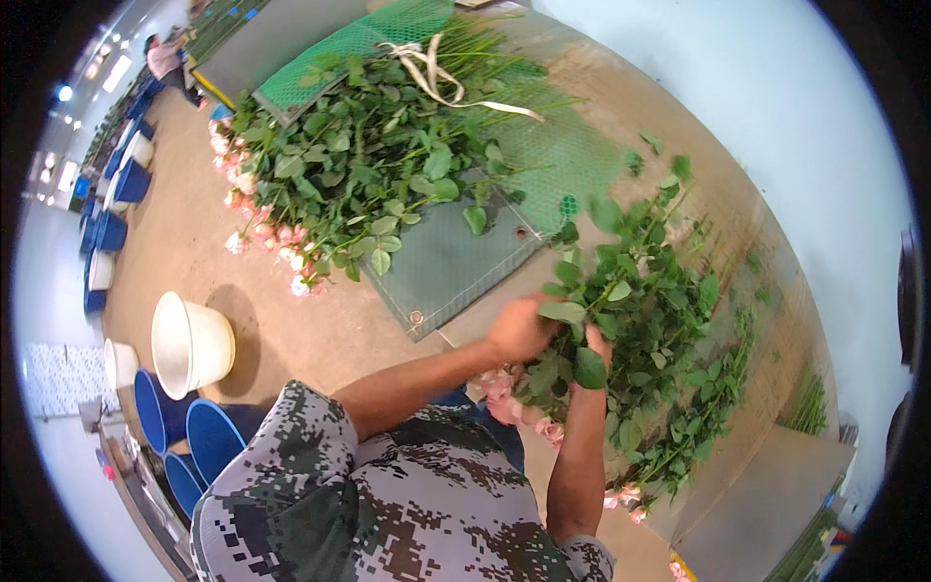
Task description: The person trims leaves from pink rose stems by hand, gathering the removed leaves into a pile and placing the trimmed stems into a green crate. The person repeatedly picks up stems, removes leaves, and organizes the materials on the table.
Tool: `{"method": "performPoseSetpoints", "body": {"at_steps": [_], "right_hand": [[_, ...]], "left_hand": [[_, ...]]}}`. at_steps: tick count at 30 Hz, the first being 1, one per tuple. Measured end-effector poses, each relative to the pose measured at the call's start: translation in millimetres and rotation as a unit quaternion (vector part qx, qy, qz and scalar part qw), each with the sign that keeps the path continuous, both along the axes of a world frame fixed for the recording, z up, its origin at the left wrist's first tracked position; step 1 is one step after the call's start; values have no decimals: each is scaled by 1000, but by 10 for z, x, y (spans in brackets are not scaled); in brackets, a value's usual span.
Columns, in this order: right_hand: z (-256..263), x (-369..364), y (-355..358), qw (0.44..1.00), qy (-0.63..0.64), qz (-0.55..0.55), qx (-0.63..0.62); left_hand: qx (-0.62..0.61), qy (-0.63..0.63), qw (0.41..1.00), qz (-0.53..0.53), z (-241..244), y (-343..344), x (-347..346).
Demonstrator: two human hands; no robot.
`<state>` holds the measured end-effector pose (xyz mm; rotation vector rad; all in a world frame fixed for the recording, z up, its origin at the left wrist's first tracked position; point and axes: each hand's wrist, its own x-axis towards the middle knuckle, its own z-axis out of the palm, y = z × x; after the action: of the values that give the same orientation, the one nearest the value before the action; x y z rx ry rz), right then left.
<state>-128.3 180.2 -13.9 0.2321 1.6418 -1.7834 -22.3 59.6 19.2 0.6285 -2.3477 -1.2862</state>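
Leafy rose stems (607, 291) are gathered between my hands at the near side of the table. Their pink blooms (505, 404) point toward my body. My right hand (598, 343) is closed around the stems, partly covered by leaves. Motion blurs my left hand (527, 329), which is curled against the leaves at the left of this bunch; its fingertips are hidden. More cut roses (676, 451) lie to the right, under and beside my right forearm, with a few pink heads (624, 497) at the table's edge.
A large rose pile (364, 145) rests on green netting (574, 156) and a dark green tarp sheet (465, 254), with a pale strap (444, 87) across its stems. White tubs (193, 345) and blue buckets (218, 436) stand on the floor at left. Another person (167, 62) stands far off.
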Motion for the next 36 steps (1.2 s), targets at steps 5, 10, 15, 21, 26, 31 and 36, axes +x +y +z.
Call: {"method": "performPoseSetpoints", "body": {"at_steps": [5,10,15,21,26,31,36], "right_hand": [[89,35,52,997,28,1,-72],[65,-149,514,987,-18,-39,154],[-890,-759,2068,983,125,34,129],[146,-626,2543,970,215,10,113],[419,-719,3026,981,160,-96,59],[427,-998,3587,965,194,-25,172],[-126,-1074,3698,928,161,52,331]], "left_hand": [[-114,-172,975,-89,334,151,100],[-125,-248,957,85,129,-752,652],[-421,-354,793,263,-481,-2088,1670],[-387,-466,776,175,-857,-2512,2083],[-361,-380,836,160,-147,-2167,1733],[-333,-269,891,152,395,-2062,1826],[-111,-176,968,142,1101,-1509,1435]]}}
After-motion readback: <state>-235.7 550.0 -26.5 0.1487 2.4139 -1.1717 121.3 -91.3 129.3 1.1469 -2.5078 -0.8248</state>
